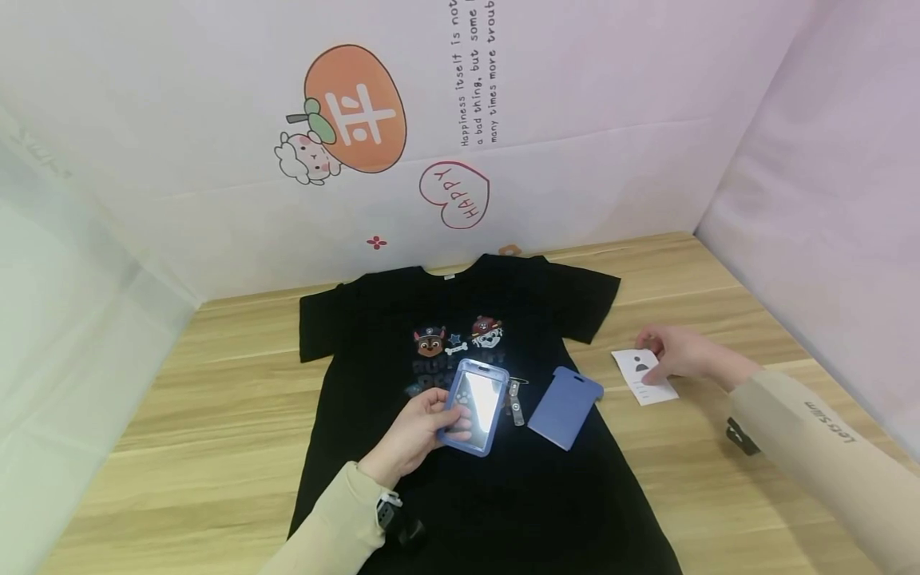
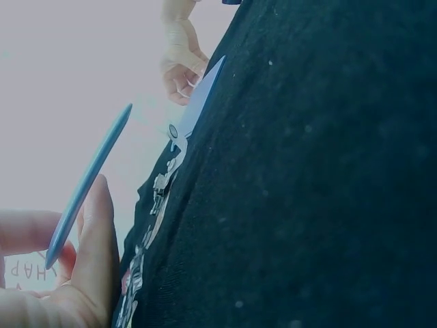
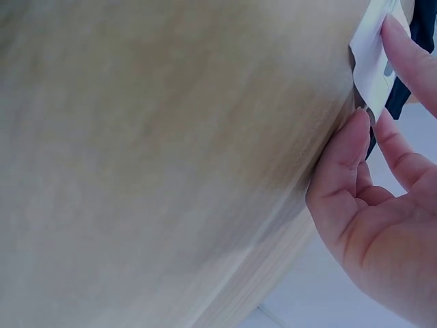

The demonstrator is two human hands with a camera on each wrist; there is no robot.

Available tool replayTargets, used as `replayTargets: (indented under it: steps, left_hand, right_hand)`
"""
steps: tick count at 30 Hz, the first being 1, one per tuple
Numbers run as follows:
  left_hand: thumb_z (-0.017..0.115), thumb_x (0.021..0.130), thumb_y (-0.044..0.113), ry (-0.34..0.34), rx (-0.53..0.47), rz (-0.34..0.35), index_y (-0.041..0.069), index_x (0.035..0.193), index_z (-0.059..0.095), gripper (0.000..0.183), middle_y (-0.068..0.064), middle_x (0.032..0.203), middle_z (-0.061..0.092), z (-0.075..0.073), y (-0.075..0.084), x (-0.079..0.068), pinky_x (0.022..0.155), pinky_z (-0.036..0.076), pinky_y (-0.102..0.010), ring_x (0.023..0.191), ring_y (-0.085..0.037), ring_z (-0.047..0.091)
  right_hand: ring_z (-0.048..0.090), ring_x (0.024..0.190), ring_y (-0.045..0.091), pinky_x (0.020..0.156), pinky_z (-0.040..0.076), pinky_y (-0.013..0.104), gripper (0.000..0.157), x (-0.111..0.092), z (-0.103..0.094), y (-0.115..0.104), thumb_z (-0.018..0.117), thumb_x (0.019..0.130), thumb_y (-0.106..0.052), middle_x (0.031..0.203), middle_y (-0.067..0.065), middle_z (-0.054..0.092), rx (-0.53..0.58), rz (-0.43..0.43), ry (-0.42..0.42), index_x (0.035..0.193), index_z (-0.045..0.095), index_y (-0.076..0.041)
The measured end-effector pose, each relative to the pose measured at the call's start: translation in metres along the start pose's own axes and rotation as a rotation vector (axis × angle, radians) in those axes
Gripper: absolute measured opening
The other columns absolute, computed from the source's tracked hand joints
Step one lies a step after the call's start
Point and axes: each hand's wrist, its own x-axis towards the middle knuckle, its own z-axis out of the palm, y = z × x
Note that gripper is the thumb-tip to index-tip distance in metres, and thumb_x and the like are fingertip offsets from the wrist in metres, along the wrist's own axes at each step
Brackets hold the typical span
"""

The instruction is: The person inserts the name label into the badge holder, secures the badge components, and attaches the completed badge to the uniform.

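My left hand (image 1: 410, 435) grips a blue badge holder frame (image 1: 486, 399) with a clear window, thumb across its face, above a black T-shirt (image 1: 489, 511). In the left wrist view the frame (image 2: 89, 188) appears edge-on, apart from the cloth. A flat blue badge cover (image 1: 565, 409) lies on the shirt to the right, beside a clip strap (image 1: 515, 403). My right hand (image 1: 679, 351) pinches a small white printed card (image 1: 632, 366) at the table's right. Seen from the right wrist, the thumb presses the card (image 3: 372, 58) and its edge bends up.
The T-shirt lies spread on a wooden table (image 1: 187, 431), with cartoon dogs (image 1: 430, 343) printed on its chest. White printed cloth (image 1: 575, 120) hangs behind the table, and plain cloth (image 1: 841, 184) hangs along the right side.
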Motion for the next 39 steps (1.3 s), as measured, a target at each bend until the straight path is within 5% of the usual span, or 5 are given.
replayTargets:
  steps: [28, 34, 39]
  left_hand:
    - [0.050, 0.096, 0.002, 0.004, -0.005, 0.005, -0.006, 0.112, 0.041, 0.020, 0.002, 0.083, 0.065, -0.0019, -0.0027, -0.0002, 0.077, 0.056, -0.027, 0.077, -0.006, 0.064]
    - [0.050, 0.096, 0.003, 0.013, 0.008, 0.008, -0.005, 0.111, 0.042, 0.019, 0.003, 0.083, 0.065, -0.0021, -0.0019, 0.0002, 0.077, 0.055, -0.029, 0.077, -0.007, 0.063]
    - [0.049, 0.096, 0.003, 0.012, 0.011, 0.007, -0.006, 0.112, 0.042, 0.020, 0.002, 0.083, 0.064, -0.0019, -0.0010, 0.0001, 0.078, 0.055, -0.029, 0.076, -0.007, 0.063]
  right_hand:
    - [0.056, 0.086, 0.027, 0.071, 0.045, 0.033, 0.036, 0.0000, 0.0022, 0.0032, 0.069, 0.080, -0.003, 0.095, 0.019, 0.061, 0.023, -0.062, 0.107, 0.112, 0.055, 0.005]
    - [0.054, 0.082, 0.019, 0.061, 0.050, 0.024, 0.036, -0.0012, -0.0010, 0.0042, 0.064, 0.084, -0.001, 0.096, 0.018, 0.058, 0.162, -0.024, 0.096, 0.117, 0.051, 0.009]
    - [0.058, 0.084, 0.014, 0.066, 0.054, 0.027, 0.044, -0.0031, -0.0047, 0.0022, 0.059, 0.088, -0.001, 0.107, 0.023, 0.057, 0.323, -0.001, 0.073, 0.126, 0.042, 0.012]
